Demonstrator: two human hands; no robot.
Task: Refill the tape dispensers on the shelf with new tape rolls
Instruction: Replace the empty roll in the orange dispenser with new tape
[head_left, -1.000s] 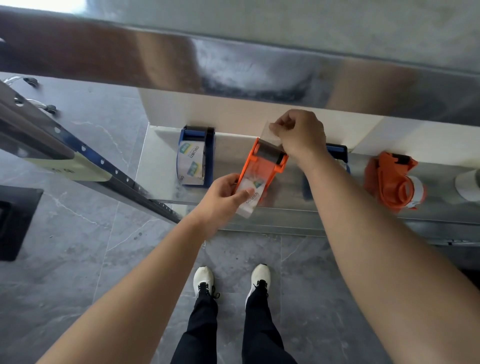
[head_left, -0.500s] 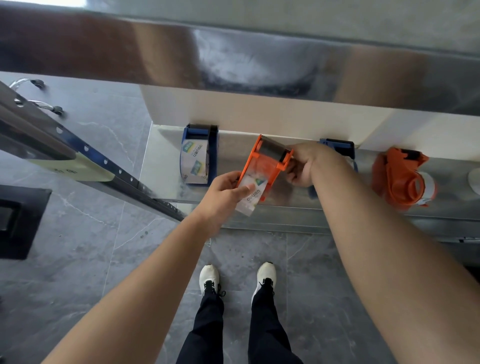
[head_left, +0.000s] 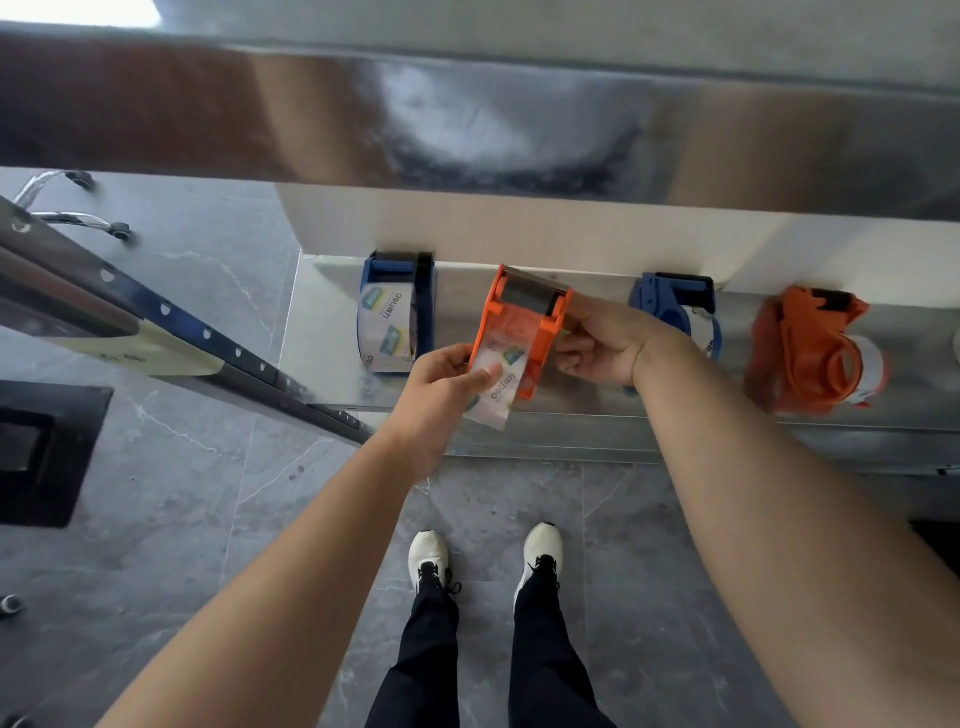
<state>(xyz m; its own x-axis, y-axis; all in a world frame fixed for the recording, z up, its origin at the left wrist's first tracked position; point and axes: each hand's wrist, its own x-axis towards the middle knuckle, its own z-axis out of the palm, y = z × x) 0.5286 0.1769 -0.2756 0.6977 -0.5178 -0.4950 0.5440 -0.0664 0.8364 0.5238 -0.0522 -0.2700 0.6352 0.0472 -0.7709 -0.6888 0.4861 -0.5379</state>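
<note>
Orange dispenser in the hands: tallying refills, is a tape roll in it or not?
In: a printed tape roll sits inside the orange dispenser, gripped by the left hand; the right hand holds its side.

The brand word "deli" is showing sideways on the wrapper of the tape roll (head_left: 500, 397) inside the orange dispenser (head_left: 545, 332) at mid-frame, and again on the second roll (head_left: 387, 327) inside the blue dispenser (head_left: 423, 306) to its left.

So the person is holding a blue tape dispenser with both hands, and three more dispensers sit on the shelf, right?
Not quite. The tape dispenser gripped by the left hand and right hand is orange, not blue, as the head view shows. Three more dispensers do sit on the shelf.
</note>
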